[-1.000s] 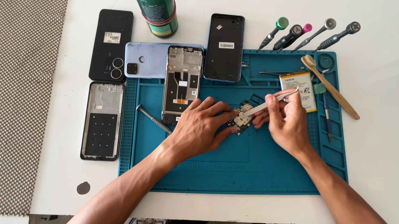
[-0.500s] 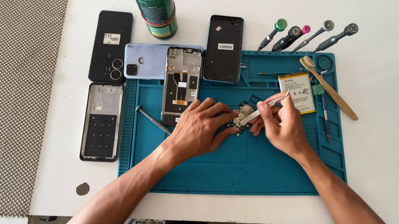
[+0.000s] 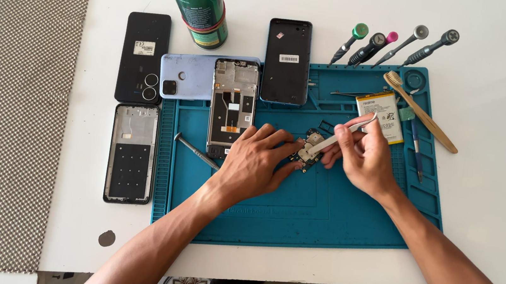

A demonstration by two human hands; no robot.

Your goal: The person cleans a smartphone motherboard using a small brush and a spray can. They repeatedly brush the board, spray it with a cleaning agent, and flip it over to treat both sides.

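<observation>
Your left hand (image 3: 257,164) is lying flat-ish on the teal repair mat (image 3: 321,213), fingers spread a bit and the tips pinning down the small circuit board (image 3: 308,149) that sits near the middle of the mat. Your right hand (image 3: 362,161) is pinched shut on a pair of metal tweezers (image 3: 342,136), with the tips angled down onto the board. Just left of your left hand there's the bare phone frame (image 3: 231,108) lying half on the mat, and a metal pry tool (image 3: 196,150) resting slanted beside your wrist. The battery (image 3: 382,115) sits at the top right of the mat, right behind your right hand, with a wooden brush (image 3: 421,112) next to it. Off the mat on the white table (image 3: 505,158) you've got a row of screwdrivers (image 3: 397,45) up top, a green can (image 3: 196,2), and a few phone backs and another frame (image 3: 132,152) over on the left.
</observation>
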